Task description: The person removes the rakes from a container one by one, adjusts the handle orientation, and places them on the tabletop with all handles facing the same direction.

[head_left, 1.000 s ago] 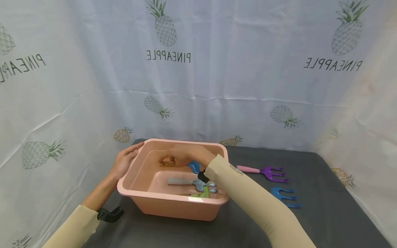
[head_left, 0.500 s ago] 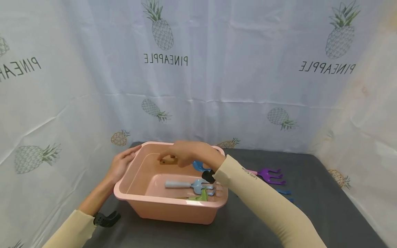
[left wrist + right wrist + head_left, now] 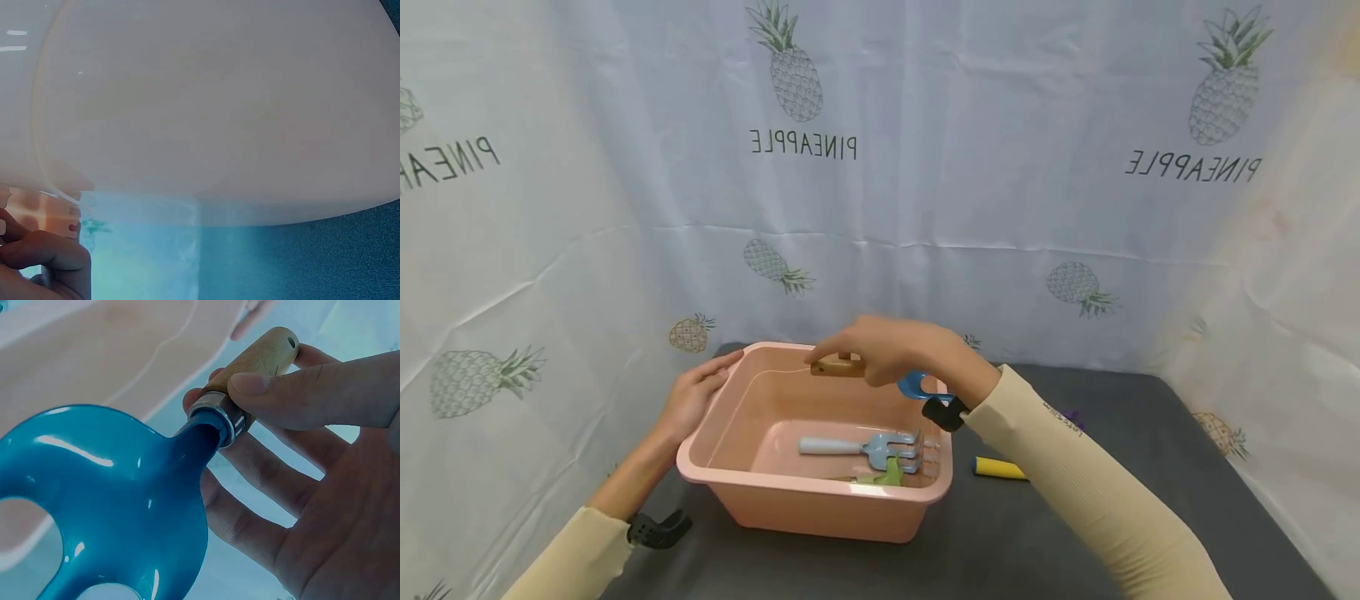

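My right hand (image 3: 880, 346) holds a blue hand fork (image 3: 119, 481) by its short wooden handle (image 3: 269, 359), the thumb pressing on the wood near the metal collar. The fork is raised over the basin's right back part, its tines partly hidden by my wrist in the head view. My left hand (image 3: 694, 398) grips the left back rim of the pink basin (image 3: 805, 508); the basin's wall fills most of the left wrist view. In the basin lie a light blue hand fork (image 3: 880, 450) with a pale handle and a green-headed tool (image 3: 891, 473).
Right of the basin, a yellow handle (image 3: 1000, 469) with a blue end and a bit of a purple fork (image 3: 1072, 418) show around my sleeve on the dark tabletop (image 3: 925, 558). A pineapple-print curtain (image 3: 970, 192) hangs at the back and sides.
My right hand has risen and moved rightward, lifting the blue fork up from inside the basin. My forearm now covers most of the purple fork and uncovers the yellow handle. The left hand keeps its hold.
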{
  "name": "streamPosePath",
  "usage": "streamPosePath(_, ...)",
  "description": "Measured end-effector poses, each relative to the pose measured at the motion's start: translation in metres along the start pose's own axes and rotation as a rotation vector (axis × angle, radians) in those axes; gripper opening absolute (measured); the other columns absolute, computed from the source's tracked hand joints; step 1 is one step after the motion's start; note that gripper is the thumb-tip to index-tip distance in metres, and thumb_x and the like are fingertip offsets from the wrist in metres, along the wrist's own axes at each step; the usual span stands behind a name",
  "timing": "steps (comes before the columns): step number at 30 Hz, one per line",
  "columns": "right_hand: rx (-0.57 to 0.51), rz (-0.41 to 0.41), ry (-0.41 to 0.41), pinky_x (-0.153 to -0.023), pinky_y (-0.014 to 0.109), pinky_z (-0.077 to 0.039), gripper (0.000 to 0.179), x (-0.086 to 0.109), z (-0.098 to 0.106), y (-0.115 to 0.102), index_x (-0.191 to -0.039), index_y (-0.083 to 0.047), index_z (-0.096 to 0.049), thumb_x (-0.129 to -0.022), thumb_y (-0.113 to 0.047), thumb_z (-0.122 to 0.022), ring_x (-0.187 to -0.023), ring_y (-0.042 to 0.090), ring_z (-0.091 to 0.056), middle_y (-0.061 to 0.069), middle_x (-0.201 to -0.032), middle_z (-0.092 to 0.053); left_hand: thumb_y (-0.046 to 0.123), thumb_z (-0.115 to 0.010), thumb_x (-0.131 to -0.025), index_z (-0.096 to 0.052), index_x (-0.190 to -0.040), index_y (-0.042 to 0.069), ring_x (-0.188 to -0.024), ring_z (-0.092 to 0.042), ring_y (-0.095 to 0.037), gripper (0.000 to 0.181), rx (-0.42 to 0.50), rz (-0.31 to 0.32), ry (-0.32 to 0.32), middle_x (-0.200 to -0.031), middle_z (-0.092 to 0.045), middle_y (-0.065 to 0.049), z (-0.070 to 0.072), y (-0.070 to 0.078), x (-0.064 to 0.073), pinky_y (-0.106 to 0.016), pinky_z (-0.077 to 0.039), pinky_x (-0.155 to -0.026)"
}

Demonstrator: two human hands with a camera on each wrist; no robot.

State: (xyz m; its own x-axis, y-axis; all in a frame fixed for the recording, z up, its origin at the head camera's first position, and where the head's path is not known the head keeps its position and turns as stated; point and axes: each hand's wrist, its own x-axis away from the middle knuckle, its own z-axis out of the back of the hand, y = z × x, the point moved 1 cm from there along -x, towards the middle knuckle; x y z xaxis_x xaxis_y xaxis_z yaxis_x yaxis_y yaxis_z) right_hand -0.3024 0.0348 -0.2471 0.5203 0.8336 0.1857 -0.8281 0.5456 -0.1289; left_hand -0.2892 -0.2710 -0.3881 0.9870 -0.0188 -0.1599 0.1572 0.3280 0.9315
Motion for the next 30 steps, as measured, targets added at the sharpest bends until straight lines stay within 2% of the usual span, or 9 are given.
streamPosePath(7, 0.023, 0.037, 0.069, -0.062, 0.026, -0.039, 0.075, 0.031, 0.002, 0.010, -0.148, -0.029, -0.058, -0.090, 0.018, -0.048, -0.081, 0.015, -0.055, -0.006, -0.128, -0.070, 0.025, -0.041, -0.113, -0.045, -0.156, 0.005, -0.102, -0.057, 0.019, 0.048, -0.001, -0.007, -0.005, -0.160, -0.043, -0.022, -0.001, 0.001, 0.000, -0.009, -0.051, -0.086)
streamPosePath(9, 0.026, 0.044, 0.090, -0.065, 0.027, -0.043, 0.071, 0.041, 0.001, 0.014, -0.147, -0.029, -0.058, -0.093, 0.016, -0.048, -0.082, 0.013, -0.057, -0.009, -0.130, -0.069, 0.025, -0.041, -0.113, -0.045, -0.156, 0.005, -0.102, -0.057, 0.019, 0.047, -0.005, -0.009, 0.000, -0.159, -0.044, -0.022, -0.001, 0.001, 0.000, -0.009, -0.051, -0.085)
streamPosePath(13, -0.009, 0.028, 0.131, -0.080, 0.029, -0.053, 0.052, 0.065, -0.002, 0.021, -0.146, -0.032, -0.059, -0.101, -0.006, -0.060, -0.093, 0.011, -0.065, -0.011, -0.130, -0.070, 0.026, -0.041, -0.113, -0.045, -0.156, 0.006, -0.101, -0.058, 0.018, 0.048, -0.008, -0.007, 0.003, -0.159, -0.045, -0.023, -0.001, 0.000, -0.001, -0.010, -0.052, -0.085)
streamPosePath(16, -0.027, 0.004, 0.160, -0.074, 0.029, -0.053, 0.058, 0.084, -0.003, 0.026, -0.146, -0.033, -0.059, -0.097, -0.001, -0.060, -0.085, 0.012, -0.062, -0.011, -0.121, -0.072, 0.026, -0.042, -0.113, -0.046, -0.155, 0.005, -0.102, -0.057, 0.019, 0.048, -0.005, -0.004, 0.010, -0.158, -0.045, -0.023, -0.001, -0.001, -0.001, -0.010, -0.052, -0.085)
streamPosePath(20, -0.021, -0.046, 0.174, -0.056, 0.025, -0.039, 0.085, 0.109, -0.009, 0.035, -0.148, -0.036, -0.057, -0.084, 0.019, -0.049, -0.069, 0.011, -0.049, -0.011, -0.119, -0.071, 0.025, -0.043, -0.112, -0.047, -0.155, 0.004, -0.102, -0.057, 0.020, 0.047, 0.000, 0.005, 0.009, -0.158, -0.044, -0.023, -0.002, -0.002, -0.001, -0.010, -0.052, -0.085)
streamPosePath(24, -0.034, -0.082, 0.184, -0.056, 0.023, -0.040, 0.085, 0.129, -0.019, 0.046, -0.148, -0.038, -0.055, -0.085, 0.019, -0.051, -0.074, 0.010, -0.052, -0.011, -0.129, -0.070, 0.024, -0.042, -0.112, -0.047, -0.155, 0.003, -0.102, -0.058, 0.019, 0.047, 0.001, 0.000, 0.012, -0.158, -0.044, -0.023, -0.001, 0.000, -0.002, -0.009, -0.052, -0.085)
streamPosePath(30, -0.045, -0.055, 0.202, -0.060, 0.023, -0.043, 0.079, 0.150, -0.037, 0.061, -0.149, -0.035, -0.056, -0.088, 0.016, -0.053, -0.073, 0.007, -0.052, -0.012, -0.122, -0.071, 0.024, -0.043, -0.112, -0.047, -0.155, 0.004, -0.100, -0.056, 0.020, 0.047, -0.012, 0.003, 0.023, -0.158, -0.045, -0.022, -0.002, 0.002, -0.001, -0.008, -0.050, -0.085)
